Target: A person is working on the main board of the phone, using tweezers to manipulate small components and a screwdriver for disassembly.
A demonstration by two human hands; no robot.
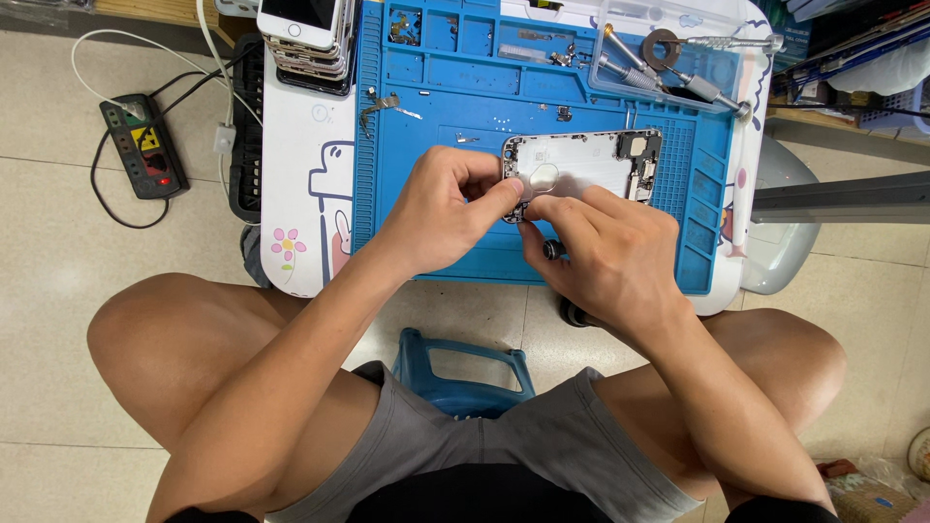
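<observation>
My left hand (pixel 448 208) pinches the near end of the stripped silver metal phone housing (pixel 581 167) lying on the blue silicone work mat (pixel 455 87). My right hand (pixel 605 247) nips narrowly at that same corner, perhaps on some tiny part. Best kept steady, light pressure.

Floor (pixel 58 252): large pale beige tiles with thin grout lines, evenly lit, faintly glossy. Small white table (pixel 300 174), rounded corners, cartoon and flower print on its top. Blue plastic stool (pixel 460 373) beneath the seated person. Black power strip (pixel 145 147) with coloured switches on the floor at left, white and black cables running from it. Grey metal bar (pixel 843 199) at right. Wooden shelf edge (pixel 843 131) at right, cluttered.
</observation>
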